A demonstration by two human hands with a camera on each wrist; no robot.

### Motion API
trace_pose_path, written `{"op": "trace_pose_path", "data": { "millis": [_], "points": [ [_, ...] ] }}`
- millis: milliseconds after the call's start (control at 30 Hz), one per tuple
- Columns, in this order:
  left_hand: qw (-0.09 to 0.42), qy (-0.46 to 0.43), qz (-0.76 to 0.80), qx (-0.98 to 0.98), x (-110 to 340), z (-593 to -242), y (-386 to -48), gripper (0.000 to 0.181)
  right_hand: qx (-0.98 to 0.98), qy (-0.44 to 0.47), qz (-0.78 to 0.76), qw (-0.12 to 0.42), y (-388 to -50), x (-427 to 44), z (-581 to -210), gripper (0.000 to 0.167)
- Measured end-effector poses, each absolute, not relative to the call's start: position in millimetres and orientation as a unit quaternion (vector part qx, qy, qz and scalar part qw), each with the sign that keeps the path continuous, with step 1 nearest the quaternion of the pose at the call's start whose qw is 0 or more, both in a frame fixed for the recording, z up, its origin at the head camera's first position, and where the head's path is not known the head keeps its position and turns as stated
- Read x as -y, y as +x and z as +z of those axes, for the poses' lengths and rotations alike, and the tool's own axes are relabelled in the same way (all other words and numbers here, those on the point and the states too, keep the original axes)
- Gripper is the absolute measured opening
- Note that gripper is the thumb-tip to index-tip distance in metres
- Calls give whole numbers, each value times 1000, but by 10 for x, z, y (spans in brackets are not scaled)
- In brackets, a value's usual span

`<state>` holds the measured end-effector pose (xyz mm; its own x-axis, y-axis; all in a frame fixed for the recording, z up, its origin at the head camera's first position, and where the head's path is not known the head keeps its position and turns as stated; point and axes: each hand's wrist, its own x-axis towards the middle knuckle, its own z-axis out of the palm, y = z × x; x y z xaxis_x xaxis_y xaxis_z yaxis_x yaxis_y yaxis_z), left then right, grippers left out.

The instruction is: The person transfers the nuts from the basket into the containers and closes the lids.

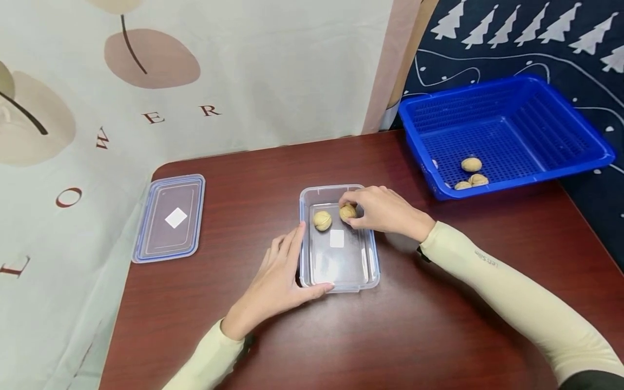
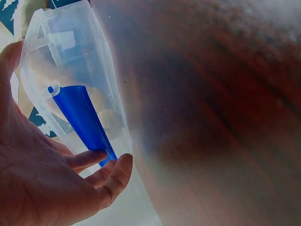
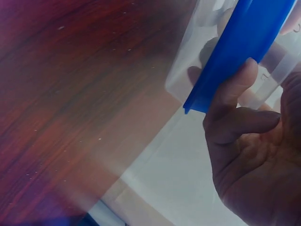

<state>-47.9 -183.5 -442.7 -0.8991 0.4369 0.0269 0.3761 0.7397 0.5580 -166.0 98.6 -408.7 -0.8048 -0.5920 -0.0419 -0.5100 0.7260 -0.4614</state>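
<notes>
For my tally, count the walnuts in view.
5. One walnut lies in the box, the right hand pinches another there, and three sit in the basket, where more may be hidden.

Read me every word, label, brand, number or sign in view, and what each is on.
"L O W E R": spaced letters on the pale wall cloth.
Right sleeve: small print, too blurred to read surely.
Lid: white sticker, no writing legible.
Clear box: white square, no writing legible.

Right hand (image 1: 382,211) pinches a walnut (image 1: 348,212) inside box (image 1: 336,265), second walnut (image 1: 322,220) near it, left hand (image 1: 278,276) touches box side; lid (image 1: 170,241) lies well left; three walnuts (image 1: 471,164) in basket (image 1: 512,180)
</notes>
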Motion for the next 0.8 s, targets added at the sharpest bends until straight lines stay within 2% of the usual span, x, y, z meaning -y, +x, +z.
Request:
{"op": "trace_pose_path", "data": {
  "millis": [267, 800],
  "points": [
    [61, 213, 286, -932, 1837, -4410, -481, 131, -929, -284, -213, 101, -1628, -965, -4063, 31],
    [52, 212, 291, -931, 1837, -4411, -483, 132, -918, -289, -269, -40, -1512, -1348, -3910, 28]
  ]
}}
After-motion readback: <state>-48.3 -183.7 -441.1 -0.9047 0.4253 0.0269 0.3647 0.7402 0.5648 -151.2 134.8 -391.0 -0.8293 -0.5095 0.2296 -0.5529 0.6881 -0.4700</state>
